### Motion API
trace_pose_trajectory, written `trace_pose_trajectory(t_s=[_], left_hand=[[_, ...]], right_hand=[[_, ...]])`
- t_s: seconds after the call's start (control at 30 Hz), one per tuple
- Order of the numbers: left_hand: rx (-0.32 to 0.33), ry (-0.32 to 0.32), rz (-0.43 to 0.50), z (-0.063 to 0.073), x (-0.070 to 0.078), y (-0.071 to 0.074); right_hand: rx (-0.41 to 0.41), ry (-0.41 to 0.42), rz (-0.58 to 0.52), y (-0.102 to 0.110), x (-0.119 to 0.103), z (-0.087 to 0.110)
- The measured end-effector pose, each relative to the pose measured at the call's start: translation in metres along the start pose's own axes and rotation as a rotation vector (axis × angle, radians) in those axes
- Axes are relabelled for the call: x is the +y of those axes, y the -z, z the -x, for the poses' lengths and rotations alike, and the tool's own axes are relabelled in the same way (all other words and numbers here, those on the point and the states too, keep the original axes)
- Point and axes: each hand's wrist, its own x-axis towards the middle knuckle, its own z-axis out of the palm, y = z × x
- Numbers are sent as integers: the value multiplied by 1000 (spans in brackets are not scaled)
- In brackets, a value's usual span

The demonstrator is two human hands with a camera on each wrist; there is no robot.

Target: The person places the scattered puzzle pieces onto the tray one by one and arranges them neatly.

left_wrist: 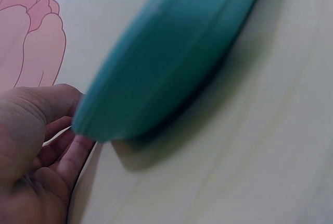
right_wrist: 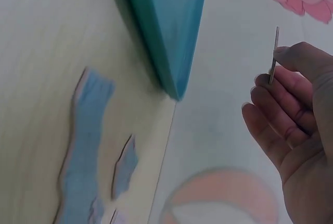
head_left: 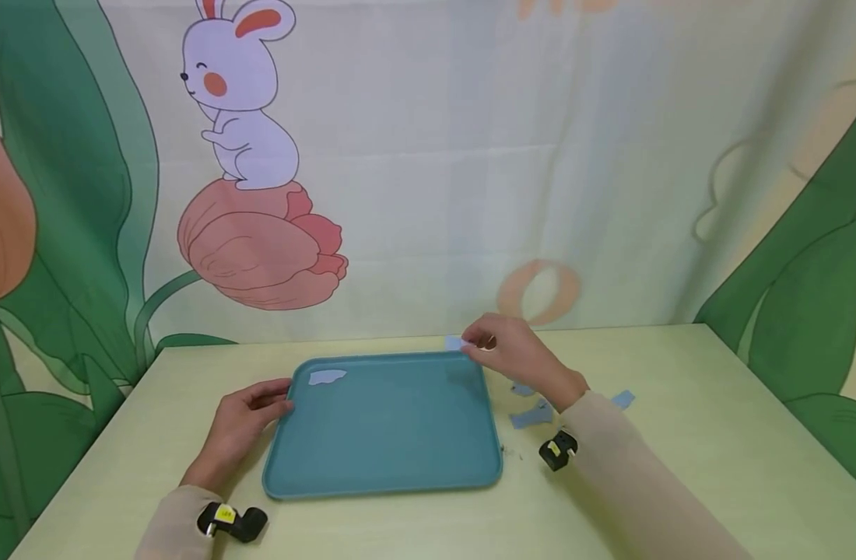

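A teal tray (head_left: 386, 435) lies on the table. At its left edge my left hand (head_left: 233, 432) grips the rim, the thumb over it and fingers at the underside in the left wrist view. Above the tray's far right corner, my right hand (head_left: 517, 354) pinches a flat, light blue piece (head_left: 453, 343) between thumb and fingers. In the right wrist view that thin piece (right_wrist: 274, 54) appears edge-on. An irregular pale piece (head_left: 326, 376) lies in the tray's far left corner.
Right of the tray, under and beside my right forearm, lie several loose blue pieces (head_left: 533, 414) with uneven edges. A curtain (head_left: 414, 194) printed with a rabbit and flowers hangs behind the table's (head_left: 652, 498) far edge.
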Motion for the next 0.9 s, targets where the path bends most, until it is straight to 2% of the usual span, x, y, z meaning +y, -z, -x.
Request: trace_pose_trajectory(t_s=[0.17,0.47,0.9], left_hand=[[-7,-9,1,-1,3,-1],[-9,4,-16,1,3,2],[-18,23,-17,-1,5,2]], right_hand=[[-42,8,8,-11,-13,-18],[-55,0,2,-38,-26,-44],[-49,-46,-28,-64,-29,-56]])
